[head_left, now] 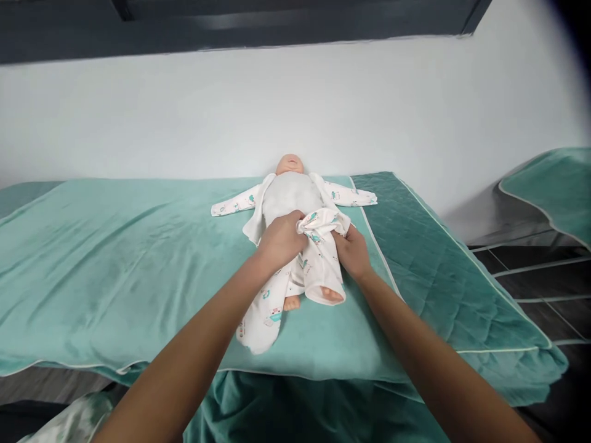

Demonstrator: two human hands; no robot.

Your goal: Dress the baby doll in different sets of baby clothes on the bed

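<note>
Nearest, along the bottom, a patterned cloth (76,421) fills the lower left corner below the edge of the teal bed cover (115,264). Just above that edge, at lower centre, lies the loose leg of the printed trousers (321,264); it looks flat and empty. Beside it 1 bare foot (292,303) of the doll shows, while the other foot shows inside the second cuff.

At the centre, the left hand (284,237) is closed in a fist on the bunched upper cloth, and the right hand (353,252) pinches the opposite side, some fingertips hidden by fabric. If these 2 grips pull unevenly, the cloth could twist tighter; a toe catching in the bunched part could bend the leg, and a hard tug could slide the doll (290,194) down the cover.

The doll lies on its back, its long axis running nearly straight up the frame, head farthest and feet toward the bottom edge. The trousers' cuffs point downward too, the loose leg slanting to lower left. Farther up, the open jacket (256,218) spreads 2 sleeves sideways; behind stands the pale wall (184,117).
</note>
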